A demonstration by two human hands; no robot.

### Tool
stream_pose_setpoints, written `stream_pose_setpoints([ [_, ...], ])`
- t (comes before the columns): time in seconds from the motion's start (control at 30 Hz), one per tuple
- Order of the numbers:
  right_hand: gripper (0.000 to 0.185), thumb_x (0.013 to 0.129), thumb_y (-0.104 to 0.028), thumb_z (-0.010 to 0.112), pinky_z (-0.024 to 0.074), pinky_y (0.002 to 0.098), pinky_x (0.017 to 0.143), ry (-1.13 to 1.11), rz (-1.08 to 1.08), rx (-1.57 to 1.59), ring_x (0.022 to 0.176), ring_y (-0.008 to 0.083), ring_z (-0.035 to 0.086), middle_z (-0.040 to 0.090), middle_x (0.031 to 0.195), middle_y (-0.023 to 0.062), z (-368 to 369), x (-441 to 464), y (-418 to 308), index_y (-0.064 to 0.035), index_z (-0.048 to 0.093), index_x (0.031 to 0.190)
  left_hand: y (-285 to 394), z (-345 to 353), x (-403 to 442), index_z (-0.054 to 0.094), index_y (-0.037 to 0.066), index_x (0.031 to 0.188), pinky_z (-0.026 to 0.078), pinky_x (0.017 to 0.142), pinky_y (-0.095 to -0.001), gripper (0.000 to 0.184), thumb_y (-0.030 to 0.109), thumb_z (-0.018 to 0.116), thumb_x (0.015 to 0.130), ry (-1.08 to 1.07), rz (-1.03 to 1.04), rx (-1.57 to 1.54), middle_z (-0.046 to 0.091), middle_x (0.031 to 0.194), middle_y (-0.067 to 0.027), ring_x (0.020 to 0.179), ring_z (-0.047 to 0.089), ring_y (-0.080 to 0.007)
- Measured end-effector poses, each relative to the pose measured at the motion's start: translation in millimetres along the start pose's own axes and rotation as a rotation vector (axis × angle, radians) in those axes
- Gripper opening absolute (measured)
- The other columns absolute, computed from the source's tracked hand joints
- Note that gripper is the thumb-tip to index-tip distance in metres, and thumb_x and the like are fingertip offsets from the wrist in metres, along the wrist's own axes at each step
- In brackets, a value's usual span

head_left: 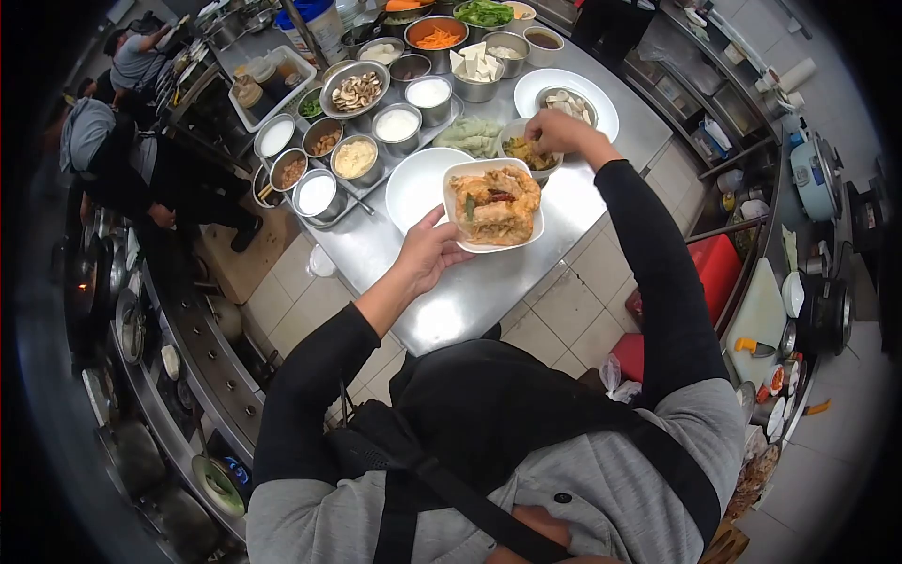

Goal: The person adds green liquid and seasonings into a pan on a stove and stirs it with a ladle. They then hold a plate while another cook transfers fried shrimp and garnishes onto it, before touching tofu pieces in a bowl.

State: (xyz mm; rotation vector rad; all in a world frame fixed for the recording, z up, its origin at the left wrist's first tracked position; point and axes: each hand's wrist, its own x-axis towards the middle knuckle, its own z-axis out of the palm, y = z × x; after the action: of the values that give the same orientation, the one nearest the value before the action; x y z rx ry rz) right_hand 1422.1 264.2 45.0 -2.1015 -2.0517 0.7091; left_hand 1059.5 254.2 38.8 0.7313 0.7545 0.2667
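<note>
A square white bowl [493, 205] of orange-coated fried food, with a dark red chili and a green leaf on top, is held at its left rim by my left hand [434, 252]. My right hand [561, 133] reaches into a small container of yellow-green food [528, 150], its fingertips down in the food and partly hidden. Behind the bowl lies a round white plate [409, 193]. Pale green leaves [470, 136] lie between the plate and the metal bowls. Just beyond my right hand, a metal bowl of pale slices [571, 101] sits on a larger white plate [608, 103].
Metal bowls of mushrooms [357, 91], shredded carrot [437, 38], white blocks [476, 68] and white powder [396, 124] crowd the steel table [451, 315]. Other people [113, 155] stand at the left. Stove burners line the lower left; a counter with a cutting board [759, 320] runs along the right.
</note>
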Motion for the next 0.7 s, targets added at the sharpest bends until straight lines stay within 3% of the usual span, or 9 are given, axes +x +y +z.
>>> stream_pose_setpoints([
  [0.1, 0.023, 0.078, -0.009, 0.077, 0.057, 0.0301, 0.072, 0.006, 0.061, 0.295, 0.079, 0.0174, 0.07, 0.073, 0.087, 0.0085, -39.3, -32.7, -32.6, -0.0006, 0.072, 0.098, -4.6, 6.8, 6.1, 0.03, 0.007, 0.155, 0.06, 0.084, -0.0387, 0.072, 0.0, 0.055, 0.088, -0.012, -0.011, 0.016, 0.064, 0.12, -0.0165, 0.093, 0.071, -0.0253],
  [0.2, 0.021, 0.082, -0.011, 0.078, 0.0555, 0.0256, 0.068, -0.016, -0.034, 0.419, 0.074, 0.0103, 0.067, 0.071, 0.083, 0.0037, -59.4, -56.6, -58.9, 0.0, 0.072, 0.098, -8.9, 14.8, 14.6, 0.03, 0.008, 0.155, 0.06, 0.083, -0.0385, 0.072, 0.001, 0.054, 0.088, -0.044, -0.021, 0.017, 0.063, 0.12, -0.0159, 0.093, 0.071, -0.025],
  [0.3, 0.022, 0.082, -0.013, 0.078, 0.0536, 0.0244, 0.066, -0.145, -0.022, 0.386, 0.072, 0.0093, 0.066, 0.071, 0.082, 0.0011, -73.5, -81.5, -101.0, -0.0014, 0.072, 0.1, -11.5, 24.5, 21.3, 0.03, 0.008, 0.155, 0.06, 0.083, -0.0384, 0.071, 0.001, 0.054, 0.088, -0.07, -0.03, 0.032, 0.063, 0.12, -0.0156, 0.092, 0.071, -0.0245],
  [0.43, 0.025, 0.08, -0.017, 0.078, 0.052, 0.0277, 0.064, -0.225, -0.13, 0.196, 0.072, 0.0099, 0.065, 0.071, 0.08, 0.005, -62.0, -83.6, -118.8, -0.0003, 0.072, 0.098, -10.3, 36.3, 23.6, 0.032, 0.008, 0.154, 0.061, 0.084, -0.0382, 0.07, 0.001, 0.055, 0.088, -0.083, -0.03, 0.041, 0.064, 0.118, -0.0149, 0.09, 0.071, -0.0237],
  [0.53, 0.025, 0.08, -0.016, 0.075, 0.0542, 0.0291, 0.064, -0.183, -0.056, 0.171, 0.067, 0.0141, 0.069, 0.072, 0.083, 0.0073, -56.7, -87.4, -129.9, -0.0011, 0.072, 0.099, -7.3, 42.9, 20.6, 0.037, 0.009, 0.152, 0.061, 0.082, -0.0361, 0.071, 0.001, 0.056, 0.085, -0.069, -0.042, 0.069, 0.065, 0.117, -0.0121, 0.09, 0.071, -0.0235],
  [0.7, 0.025, 0.082, -0.015, 0.071, 0.0558, 0.0292, 0.063, -0.21, -0.026, 0.206, 0.068, 0.0159, 0.072, 0.073, 0.088, 0.0097, -58.3, -77.9, -139.1, -0.0003, 0.072, 0.102, -7.0, 40.6, 21.8, 0.034, 0.006, 0.153, 0.062, 0.079, -0.0369, 0.067, 0.003, 0.057, 0.09, -0.068, -0.025, 0.082, 0.065, 0.118, -0.0155, 0.087, 0.072, -0.0247],
])
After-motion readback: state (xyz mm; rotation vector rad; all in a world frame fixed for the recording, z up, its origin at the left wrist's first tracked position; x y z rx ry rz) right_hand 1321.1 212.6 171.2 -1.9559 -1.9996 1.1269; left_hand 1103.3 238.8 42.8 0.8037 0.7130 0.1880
